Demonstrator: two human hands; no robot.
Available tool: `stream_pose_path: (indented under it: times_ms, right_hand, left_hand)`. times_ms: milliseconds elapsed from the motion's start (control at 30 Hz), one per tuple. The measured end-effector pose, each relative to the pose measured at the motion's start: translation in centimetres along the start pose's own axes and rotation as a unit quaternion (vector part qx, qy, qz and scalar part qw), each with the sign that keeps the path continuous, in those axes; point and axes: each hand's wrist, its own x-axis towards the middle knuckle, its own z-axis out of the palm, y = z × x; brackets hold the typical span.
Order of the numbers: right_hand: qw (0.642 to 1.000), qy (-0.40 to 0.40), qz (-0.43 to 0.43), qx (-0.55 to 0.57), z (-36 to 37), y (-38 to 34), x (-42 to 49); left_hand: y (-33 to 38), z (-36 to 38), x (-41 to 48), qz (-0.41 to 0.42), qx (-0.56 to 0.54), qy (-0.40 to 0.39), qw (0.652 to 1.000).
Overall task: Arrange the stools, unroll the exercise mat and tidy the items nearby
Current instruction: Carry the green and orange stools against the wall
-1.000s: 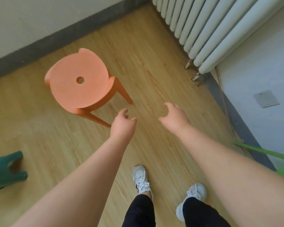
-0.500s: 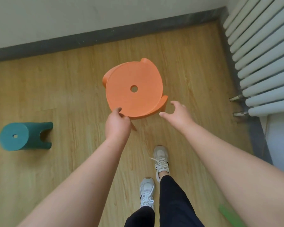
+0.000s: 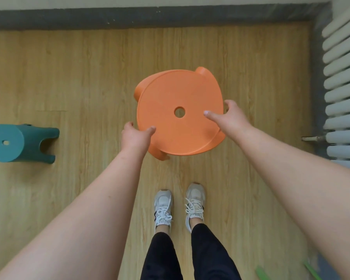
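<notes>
Two stools were in view. At far left the teal stool (image 3: 18, 142) lay tipped on its side on the floor (image 3: 79, 77), well apart from you. Your left hand (image 3: 134, 136) gripped the near-left rim of the orange stool (image 3: 179, 114), thumb on the seat, fingers curled round the edge. That stool sat tilted ahead of your shoes (image 3: 163, 207); whether its feet had left the floor I could not tell. Your right hand (image 3: 228, 118) held the right rim likewise. Beyond stood the radiator (image 3: 343, 87). You were likely arranging stools; next you needed an even two-handed carry, then to right the teal one.
</notes>
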Motion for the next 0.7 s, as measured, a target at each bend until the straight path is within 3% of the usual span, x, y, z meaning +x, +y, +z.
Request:
stream_pose_path:
  times_ms: [167,400,700]
  right_hand:
    - [0.996,-0.019,0.021,0.081,1.7,0.3,2.9]
    - [0.974,-0.079,0.076,0.2,2.3,1.2,4.9]
    - [0.961,-0.077,0.092,0.249,0.4,2.9,3.5]
  left_hand:
    - [-0.7,0.9,3.0,-0.065,-0.076,-0.079,0.992]
    - [-1.5,1.8,4.8,-0.088,-0.134,-0.11,0.981]
    - [0.1,1.2,3.3,-0.07,-0.087,-0.164,0.98]
